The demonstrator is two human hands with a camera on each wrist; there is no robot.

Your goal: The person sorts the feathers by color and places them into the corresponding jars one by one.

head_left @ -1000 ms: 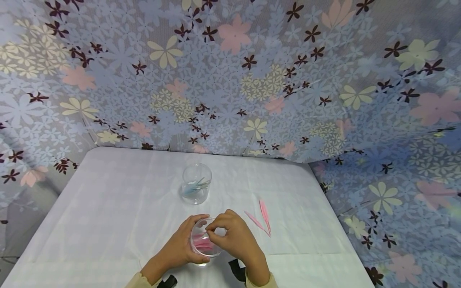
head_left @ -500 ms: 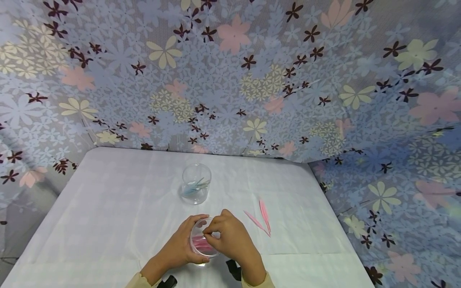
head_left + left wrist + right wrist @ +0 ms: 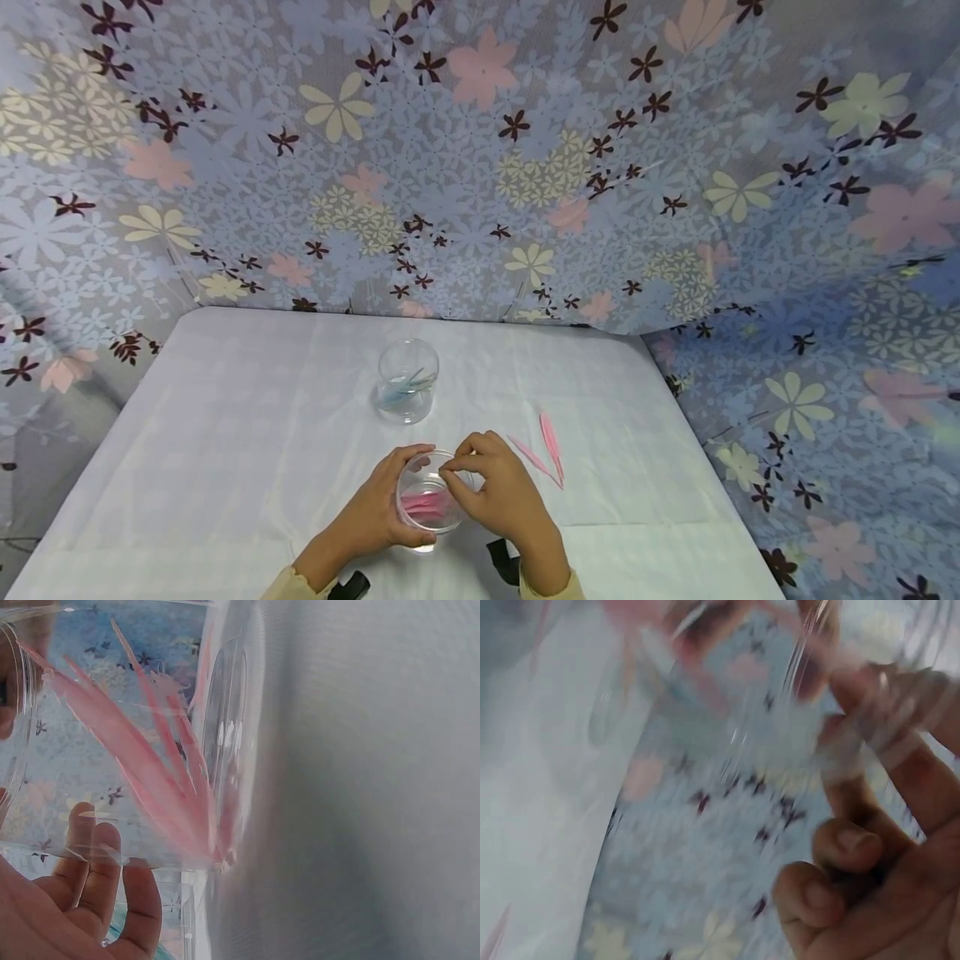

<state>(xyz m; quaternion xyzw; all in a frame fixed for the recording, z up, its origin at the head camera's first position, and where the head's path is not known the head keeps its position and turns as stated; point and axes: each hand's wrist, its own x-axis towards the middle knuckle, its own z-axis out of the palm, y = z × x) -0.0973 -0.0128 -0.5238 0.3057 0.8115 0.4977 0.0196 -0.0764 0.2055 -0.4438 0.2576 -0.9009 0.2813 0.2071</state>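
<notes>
Near the front of the table, my left hand (image 3: 375, 504) grips a clear plastic cup (image 3: 459, 527), fingers and thumb spread around its side. The cup is tilted, with its mouth showing in the head view. Several pink feathers (image 3: 135, 750) stand inside, their thin ends toward the rim. My right hand (image 3: 506, 492) is at the cup's mouth, thumb and fingertip together. In the right wrist view a blurred pink feather (image 3: 817, 641) runs up to these fingertips, which seem to pinch its thin end. The cup wall and blur partly obscure that contact.
Behind the hands stands a second clear cup (image 3: 407, 408) with blue-green feathers (image 3: 405, 389) in it. Two loose pink feathers (image 3: 551, 442) lie to the right on the white-covered table (image 3: 262, 417). A flowered cloth (image 3: 450, 192) hangs behind the table.
My right hand first shifts slightly left, then moves right and a little up toward the cup's right rim, its fingertips still together. My left hand and the cup stay almost where they were.
</notes>
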